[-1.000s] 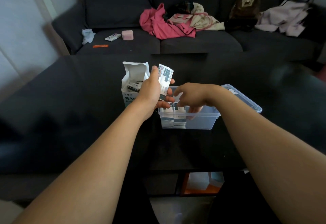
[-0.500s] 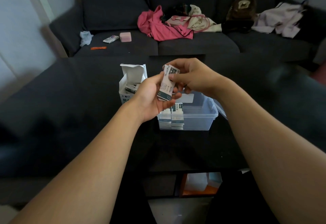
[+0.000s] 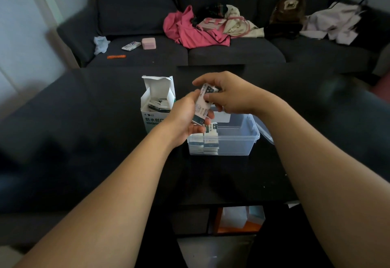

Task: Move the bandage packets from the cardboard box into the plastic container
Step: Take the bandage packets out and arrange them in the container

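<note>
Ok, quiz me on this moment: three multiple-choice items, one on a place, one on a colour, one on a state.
1. The cardboard box stands on which side of the plastic container?
A left
B right
C inside it

2. The crumpled garment at the sofa's middle is
A green
B pink
C yellow

3. The cardboard box's top is
A taped
B open
C closed

Answers: 1 A, it stands left of the container. 2 B, the cloth is pink. 3 B, the flaps stand up and packets show inside.
</note>
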A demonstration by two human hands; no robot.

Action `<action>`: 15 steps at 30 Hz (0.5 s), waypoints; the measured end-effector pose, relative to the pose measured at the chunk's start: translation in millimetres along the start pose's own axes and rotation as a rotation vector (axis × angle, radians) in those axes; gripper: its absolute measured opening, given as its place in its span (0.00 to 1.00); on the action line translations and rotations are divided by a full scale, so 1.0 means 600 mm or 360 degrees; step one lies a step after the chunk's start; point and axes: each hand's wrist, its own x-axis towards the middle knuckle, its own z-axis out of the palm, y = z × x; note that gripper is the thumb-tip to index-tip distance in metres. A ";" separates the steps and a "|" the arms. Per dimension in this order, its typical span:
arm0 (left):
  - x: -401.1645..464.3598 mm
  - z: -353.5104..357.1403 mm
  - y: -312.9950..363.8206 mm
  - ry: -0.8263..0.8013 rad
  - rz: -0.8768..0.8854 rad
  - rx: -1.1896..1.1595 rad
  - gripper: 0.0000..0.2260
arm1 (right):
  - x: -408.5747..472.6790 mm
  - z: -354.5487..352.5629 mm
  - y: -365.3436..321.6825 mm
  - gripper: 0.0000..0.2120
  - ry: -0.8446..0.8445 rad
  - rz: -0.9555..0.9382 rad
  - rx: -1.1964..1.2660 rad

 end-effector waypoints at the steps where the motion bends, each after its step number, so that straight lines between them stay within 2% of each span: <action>1: 0.001 0.001 0.000 0.0012 0.0016 -0.0005 0.19 | 0.000 0.000 0.001 0.19 0.0028 0.0004 0.0011; 7: 0.006 0.004 -0.002 0.0035 0.0045 0.0016 0.19 | -0.002 -0.001 0.003 0.11 0.0065 0.0030 0.0078; 11: 0.008 0.010 -0.005 0.0097 0.0052 -0.0013 0.18 | 0.001 0.004 0.004 0.10 0.0087 0.0045 0.0069; 15: 0.008 0.009 -0.003 0.0051 0.0053 0.0005 0.20 | 0.003 0.000 0.009 0.09 0.0119 0.0113 0.0059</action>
